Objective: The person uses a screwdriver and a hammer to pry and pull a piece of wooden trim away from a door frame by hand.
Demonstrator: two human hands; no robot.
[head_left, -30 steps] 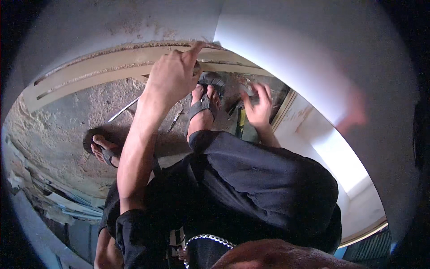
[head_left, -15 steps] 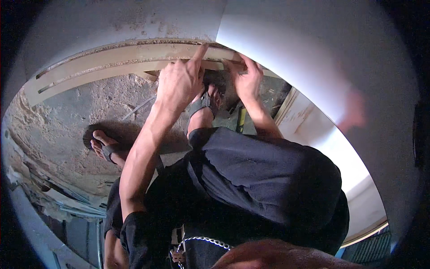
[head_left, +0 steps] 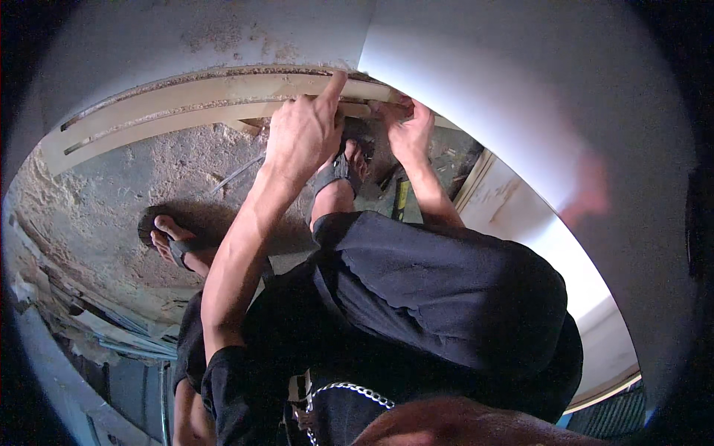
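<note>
A long pale wooden board (head_left: 171, 101) with slot-like gaps runs along the foot of a light panel (head_left: 290, 33). My left hand (head_left: 303, 134) lies over it, index finger stretched out against the upper strip. Its other fingers curl over the lower strip, with their tips hidden. On the right, my right hand (head_left: 411, 134) is at the same board, close to the corner where the two panels meet. Thumb and forefinger are drawn together there. Shadow hides what, if anything, sits between them.
Sawdust covers the floor (head_left: 126, 215). A thin metal rod (head_left: 239, 173) lies left of my left wrist, and a yellow-and-black tool (head_left: 402, 197) beside my right forearm. My sandalled feet stand close in. A smooth, pale panel (head_left: 520, 97) curves along the right; scraps (head_left: 111, 323) are piled lower left.
My left hand has shifted slightly right, its index fingertip staying about where it was. My right finger and thumb have come closer together. The thin rod sits a little further right.
</note>
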